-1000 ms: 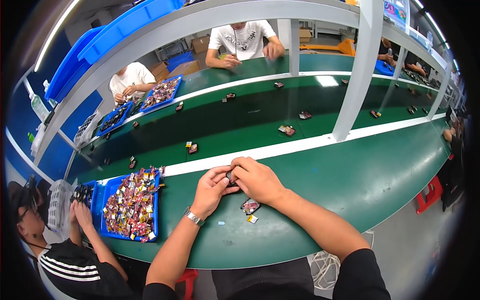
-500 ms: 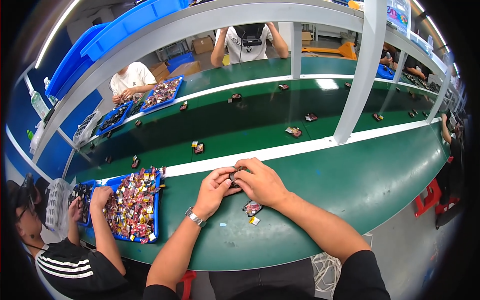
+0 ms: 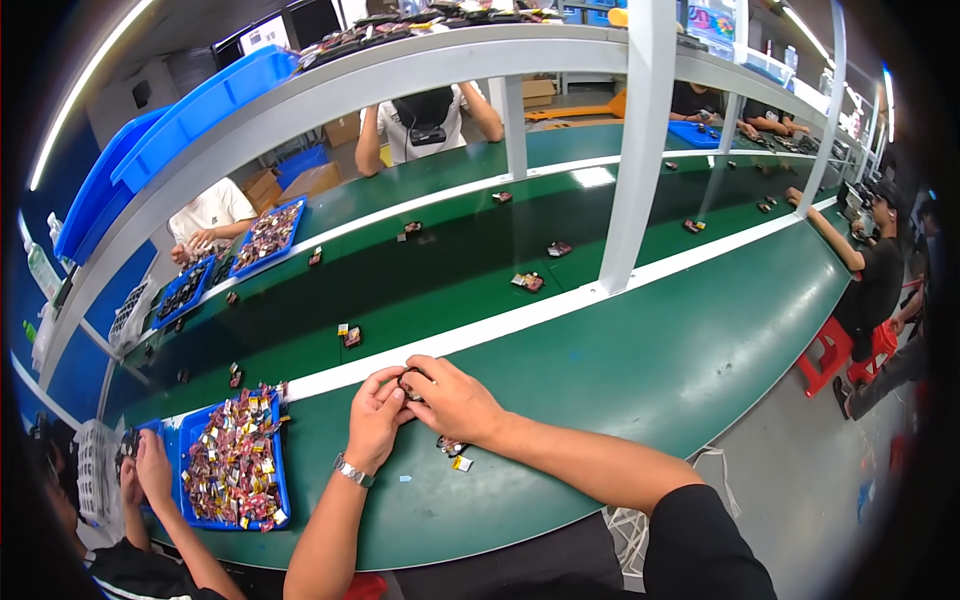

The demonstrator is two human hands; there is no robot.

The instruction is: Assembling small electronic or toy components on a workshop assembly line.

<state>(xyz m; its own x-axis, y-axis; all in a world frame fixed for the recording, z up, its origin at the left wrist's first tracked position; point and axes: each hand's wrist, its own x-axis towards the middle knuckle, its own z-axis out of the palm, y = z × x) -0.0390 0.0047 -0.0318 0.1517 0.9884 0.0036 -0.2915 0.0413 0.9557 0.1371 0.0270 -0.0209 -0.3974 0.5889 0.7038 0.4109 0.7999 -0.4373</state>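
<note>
The neighbouring co-worker's hand [image 3: 153,468] has drawn back from the heaped blue tray [image 3: 282,492].

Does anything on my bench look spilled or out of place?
Slightly: parts poke over the far right corner of the heaped blue tray, apparently overfilled, and a small pale-blue scrap lies loose on the bench, right of your watch.

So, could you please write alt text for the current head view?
A person's left hand and right hand together hold a small dark part over a green workbench. A blue tray heaped with small electronic pieces sits to the left, beside a co-worker.
</note>
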